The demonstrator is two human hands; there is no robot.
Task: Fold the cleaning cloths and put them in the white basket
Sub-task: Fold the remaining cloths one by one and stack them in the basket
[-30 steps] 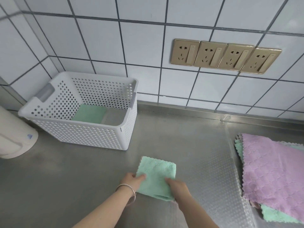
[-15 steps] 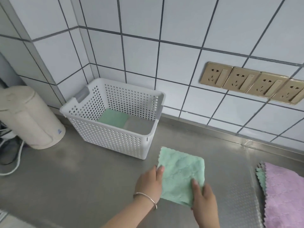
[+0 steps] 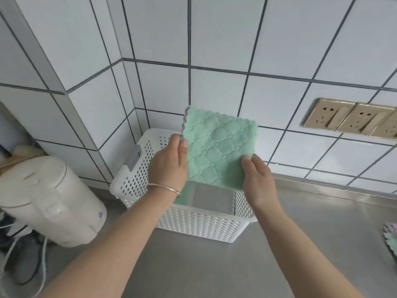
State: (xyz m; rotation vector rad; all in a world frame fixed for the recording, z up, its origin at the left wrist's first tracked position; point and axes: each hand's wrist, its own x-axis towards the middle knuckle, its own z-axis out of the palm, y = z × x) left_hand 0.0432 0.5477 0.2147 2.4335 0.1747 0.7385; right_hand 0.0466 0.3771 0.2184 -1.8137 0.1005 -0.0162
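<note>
Hovering at the centre of the frame, the folded green cloth (image 3: 219, 150) hangs above the white basket (image 3: 193, 220), pinched at its left edge by the left hand (image 3: 169, 166) and at its lower right corner by the right hand (image 3: 257, 181). One green cloth (image 3: 181, 194) already lies inside; unfolded cloths (image 3: 391, 237) wait at the right edge. Half a second ago this cloth was lower, over the counter (image 3: 311, 233) right of the basket.

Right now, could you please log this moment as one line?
left hand: holds folded green cloth | right hand: holds it | above white basket
</note>
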